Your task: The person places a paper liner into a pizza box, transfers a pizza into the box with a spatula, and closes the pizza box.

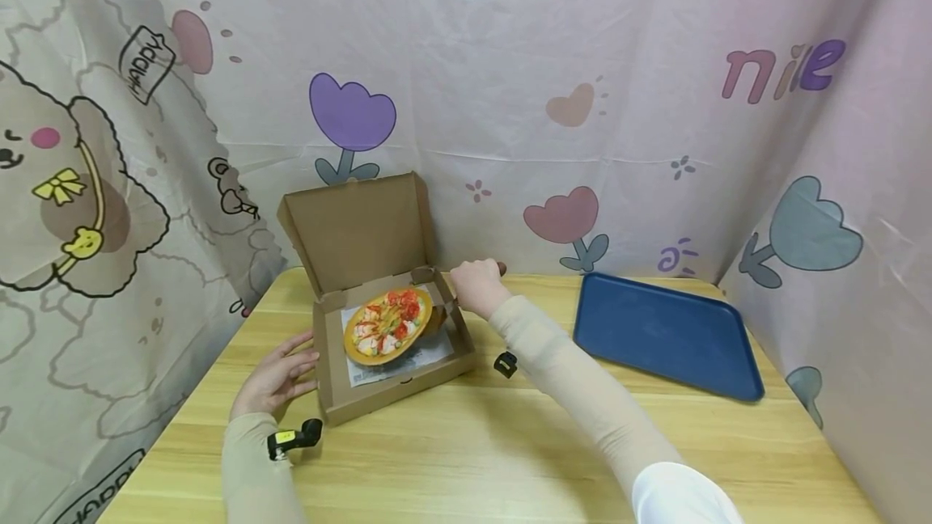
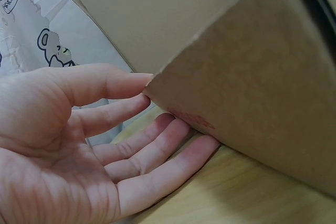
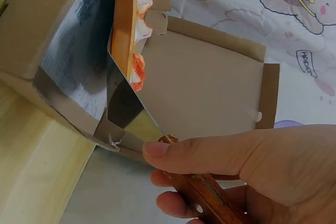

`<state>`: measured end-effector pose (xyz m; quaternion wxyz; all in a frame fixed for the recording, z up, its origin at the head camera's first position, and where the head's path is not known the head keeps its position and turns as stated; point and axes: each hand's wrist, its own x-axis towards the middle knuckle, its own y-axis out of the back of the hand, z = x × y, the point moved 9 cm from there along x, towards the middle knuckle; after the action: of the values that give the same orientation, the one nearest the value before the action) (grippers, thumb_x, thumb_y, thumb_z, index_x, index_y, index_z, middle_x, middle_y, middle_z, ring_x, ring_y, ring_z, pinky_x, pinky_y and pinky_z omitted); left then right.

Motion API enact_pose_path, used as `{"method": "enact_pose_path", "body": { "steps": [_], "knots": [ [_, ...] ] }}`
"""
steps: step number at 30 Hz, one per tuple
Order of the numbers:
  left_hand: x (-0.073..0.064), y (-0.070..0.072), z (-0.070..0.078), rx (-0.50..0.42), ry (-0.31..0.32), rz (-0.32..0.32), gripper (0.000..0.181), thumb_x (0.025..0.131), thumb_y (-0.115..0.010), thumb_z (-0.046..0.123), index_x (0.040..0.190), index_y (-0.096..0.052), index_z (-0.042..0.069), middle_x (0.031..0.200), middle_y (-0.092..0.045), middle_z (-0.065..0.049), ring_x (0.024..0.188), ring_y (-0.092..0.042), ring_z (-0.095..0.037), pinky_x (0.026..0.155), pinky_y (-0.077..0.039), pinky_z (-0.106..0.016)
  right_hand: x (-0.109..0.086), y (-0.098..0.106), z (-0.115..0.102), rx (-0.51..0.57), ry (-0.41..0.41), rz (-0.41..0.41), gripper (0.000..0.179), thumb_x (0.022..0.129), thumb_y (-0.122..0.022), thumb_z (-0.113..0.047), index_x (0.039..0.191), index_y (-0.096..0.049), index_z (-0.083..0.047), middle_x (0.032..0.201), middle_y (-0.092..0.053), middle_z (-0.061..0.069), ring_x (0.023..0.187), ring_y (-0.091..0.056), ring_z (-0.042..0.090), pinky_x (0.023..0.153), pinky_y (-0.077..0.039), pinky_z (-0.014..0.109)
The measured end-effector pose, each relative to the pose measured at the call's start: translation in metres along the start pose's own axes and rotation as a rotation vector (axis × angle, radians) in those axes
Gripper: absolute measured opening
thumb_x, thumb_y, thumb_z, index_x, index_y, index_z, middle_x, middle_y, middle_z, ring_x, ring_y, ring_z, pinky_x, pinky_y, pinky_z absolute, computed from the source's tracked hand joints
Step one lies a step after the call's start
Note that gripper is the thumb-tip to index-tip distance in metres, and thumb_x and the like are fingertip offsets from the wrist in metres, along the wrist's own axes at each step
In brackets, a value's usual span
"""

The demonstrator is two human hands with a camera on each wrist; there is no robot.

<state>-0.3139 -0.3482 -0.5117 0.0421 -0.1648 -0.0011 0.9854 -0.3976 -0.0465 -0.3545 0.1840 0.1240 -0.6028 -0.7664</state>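
Observation:
An open cardboard pizza box point(image 1: 396, 399) stands on the table with its lid point(image 1: 357, 233) raised. Over the printed paper liner point(image 1: 429, 352) inside it, a round toy-like pizza point(image 1: 389, 323) with red and white toppings lies tilted. My right hand point(image 1: 476, 288) grips the wooden handle point(image 3: 202, 198) of a metal pizza spatula at the box's right side. In the right wrist view its blade point(image 3: 126, 98) reaches under the pizza's edge. The fingertips of my left hand point(image 1: 273, 378) touch the box's left wall point(image 2: 252, 87), the fingers extended and the palm turned toward it.
A blue rectangular tray point(image 1: 666, 334) lies on the right part of the wooden table point(image 1: 451, 459). Behind the table hangs a printed cloth point(image 1: 466, 103), with more cloth along both sides. The raised lid stands close to the back cloth.

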Motion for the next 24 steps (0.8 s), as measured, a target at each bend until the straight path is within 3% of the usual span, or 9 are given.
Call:
{"method": "enact_pose_path", "body": {
  "steps": [8, 18, 24],
  "knots": [
    [0.002, 0.002, -0.002, 0.0, 0.014, 0.011, 0.079, 0.098, -0.06, 0.025, 0.158, -0.01, 0.015, 0.132, -0.041, 0.003, 0.1, -0.057, 0.001, 0.086, -0.054, -0.029, -0.008, 0.0, 0.009, 0.004, 0.008, 0.025, 0.005, 0.084, -0.068, -0.014, 0.08, -0.071, -0.016, 0.079, -0.066, -0.001, 0.066, -0.049, 0.015, 0.051, -0.031, 0.04],
    [0.0, 0.0, -0.001, -0.012, 0.019, 0.003, 0.078, 0.099, -0.057, 0.022, 0.158, -0.007, 0.014, 0.138, -0.038, -0.001, 0.1, -0.055, 0.001, 0.085, -0.054, -0.03, -0.013, -0.007, 0.019, 0.001, 0.002, 0.014, 0.007, 0.082, -0.074, -0.022, 0.08, -0.069, -0.017, 0.08, -0.067, -0.001, 0.067, -0.052, 0.015, 0.052, -0.034, 0.04],
    [-0.001, -0.002, 0.0, -0.024, 0.016, 0.0, 0.077, 0.099, -0.057, 0.021, 0.158, -0.007, 0.014, 0.131, -0.042, 0.003, 0.1, -0.056, 0.001, 0.084, -0.055, -0.03, -0.018, -0.008, 0.022, 0.007, 0.006, 0.015, 0.01, 0.081, -0.076, -0.024, 0.08, -0.069, -0.017, 0.08, -0.068, -0.001, 0.068, -0.054, 0.017, 0.051, -0.034, 0.04]
  ]
}}
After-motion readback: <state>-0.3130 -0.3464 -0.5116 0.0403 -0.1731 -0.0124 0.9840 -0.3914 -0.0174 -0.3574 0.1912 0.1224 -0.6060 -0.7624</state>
